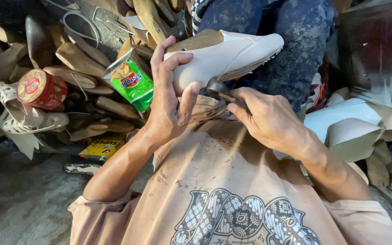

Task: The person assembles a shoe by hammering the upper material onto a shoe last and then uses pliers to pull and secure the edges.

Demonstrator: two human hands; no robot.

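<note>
My left hand [171,97] grips the heel end of a cream-white shoe upper [232,54] stretched over a wooden last [196,40], which rests on my knee. My right hand [266,118] is closed around a dark metal tool [218,88], likely pincers, whose head touches the underside of the shoe near the heel. The tool's handles are hidden inside my fist. The shoe's toe points right, over my blue patterned trouser leg [296,41].
A pile of wooden lasts [75,59] lies at the left with a red round tin [41,89], a green packet [133,81] and a yellow box [101,149]. Cream leather pieces [350,122] lie at the right. A dark metal panel [370,50] stands at the upper right.
</note>
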